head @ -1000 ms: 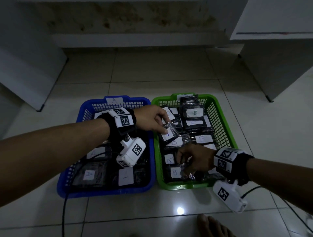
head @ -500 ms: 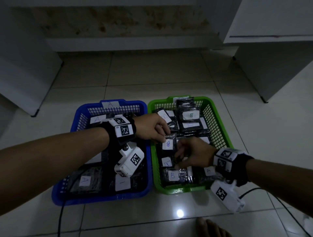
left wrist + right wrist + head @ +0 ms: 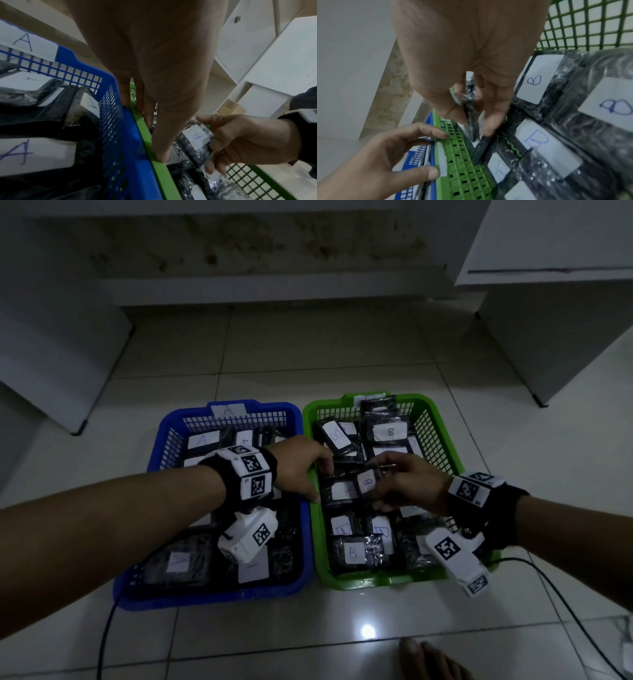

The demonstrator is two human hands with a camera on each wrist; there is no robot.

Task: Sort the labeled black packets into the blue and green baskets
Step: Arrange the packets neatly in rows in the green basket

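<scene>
Two mesh-walled plastic baskets sit side by side on glossy floor tiles (image 3: 308,364): the blue basket (image 3: 164,436) at 9 o'clock of the green basket (image 3: 442,433), their rims touching. Both hold crinkly black packets with white paper labels, A in blue, B in green. The right hand (image 3: 407,484) pinches a B-labelled packet (image 3: 367,482) between thumb and curled fingers, raised over the green basket's packets. The left hand (image 3: 301,467) is loose and holds nothing, fingers slightly bent, thumb tip on the green rim, fingertips reaching down inside it; what they touch is hidden. The green basket's own label at 12 o'clock is covered by packets.
</scene>
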